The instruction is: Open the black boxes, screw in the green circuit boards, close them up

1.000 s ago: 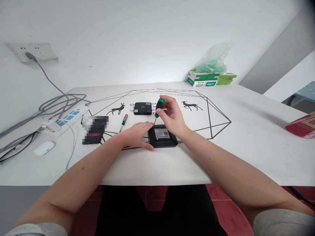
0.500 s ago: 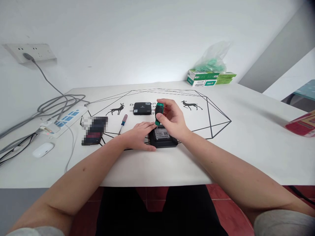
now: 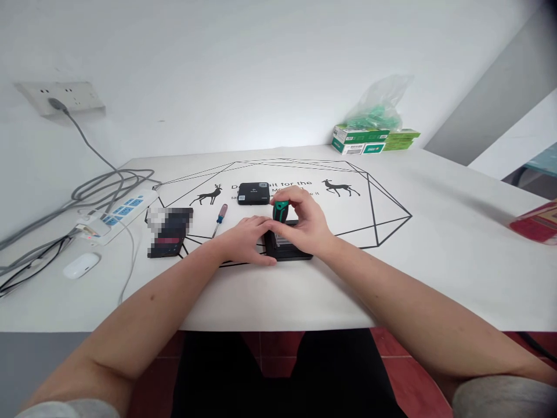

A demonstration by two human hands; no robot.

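A black electronics box [image 3: 289, 255] with a white label lies near the front of the table, its top partly covered by my hands. My right hand [image 3: 304, 223] is closed round the green-and-black handle of a screwdriver [image 3: 281, 213], which stands nearly upright over the box's left part; its tip is hidden. Along the box's left side, my left hand [image 3: 248, 239] holds it, thumb at the near corner and fingers at the far one. A second screwdriver [image 3: 221, 213] with a reddish-blue handle lies left of that hand. Behind is a smaller black box [image 3: 254, 193].
At the left lie a partly blurred phone [image 3: 176, 232], a white earbud case [image 3: 81, 265] and a power strip [image 3: 126, 212] with coiled cables. Green-and-white boxes [image 3: 361, 136] with a plastic bag stand against the wall. A red package [image 3: 537, 223] sits at the right edge.
My right hand has brought the screwdriver down and a little nearer me, from a tilt at the box's far left corner to nearly upright. My left hand has barely moved.
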